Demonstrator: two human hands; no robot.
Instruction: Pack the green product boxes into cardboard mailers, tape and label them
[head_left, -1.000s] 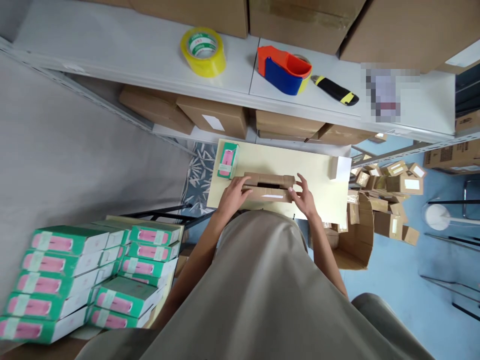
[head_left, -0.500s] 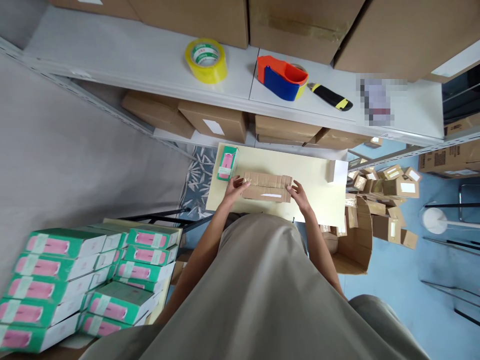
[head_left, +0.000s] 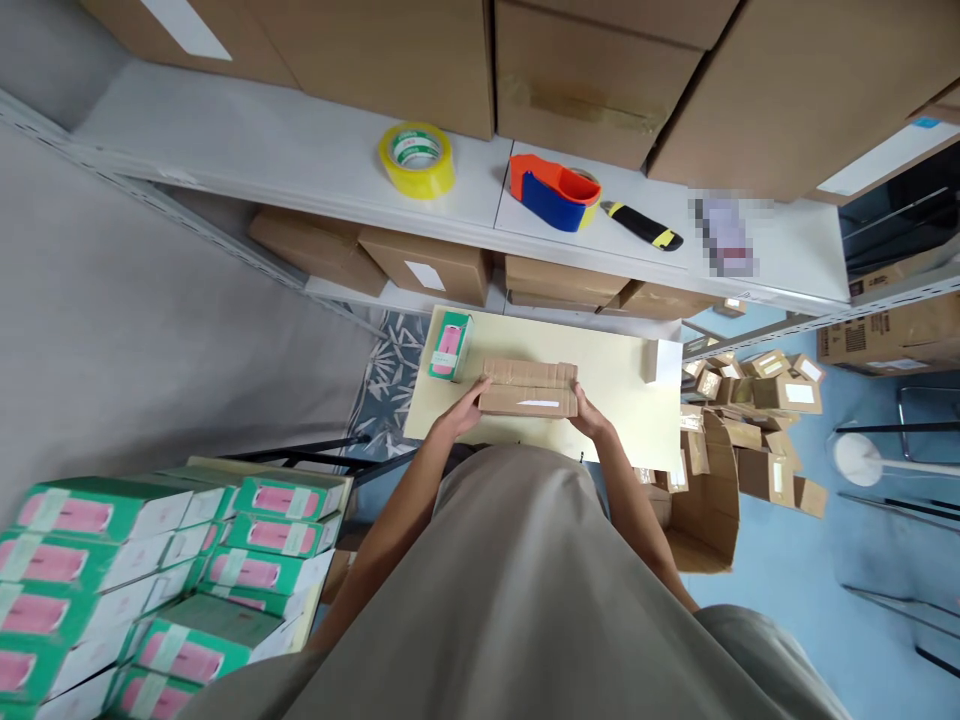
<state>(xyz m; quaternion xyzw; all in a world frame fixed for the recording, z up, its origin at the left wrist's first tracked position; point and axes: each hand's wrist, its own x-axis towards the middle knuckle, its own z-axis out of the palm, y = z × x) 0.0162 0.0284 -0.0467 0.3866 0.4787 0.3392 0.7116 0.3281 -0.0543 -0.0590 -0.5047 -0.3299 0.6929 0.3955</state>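
Observation:
Between my two hands is a small brown cardboard box (head_left: 528, 388), its top flaps folded down and a white label strip on it. My left hand (head_left: 463, 410) grips its left end, and my right hand (head_left: 589, 412) grips the right end. The box is over a pale yellow table (head_left: 615, 420); whether it rests on the top or is lifted slightly I cannot tell. A green box with a pink picture (head_left: 450, 345) stands on the table's far left. Toward the far right corner is a white box (head_left: 663, 361).
On the shelf ahead lie a yellow tape roll (head_left: 417, 160), an orange and blue tape dispenser (head_left: 555, 193) and a black utility knife (head_left: 643, 226). Stacked green boxes (head_left: 176, 560) stand at the left. Brown boxes (head_left: 772, 475) and an open carton (head_left: 709, 500) are on the right floor.
The box's flaps went from standing apart with a dark gap to folded down. My hands shifted from its top corners to gripping its two ends. The view tilted slightly upward.

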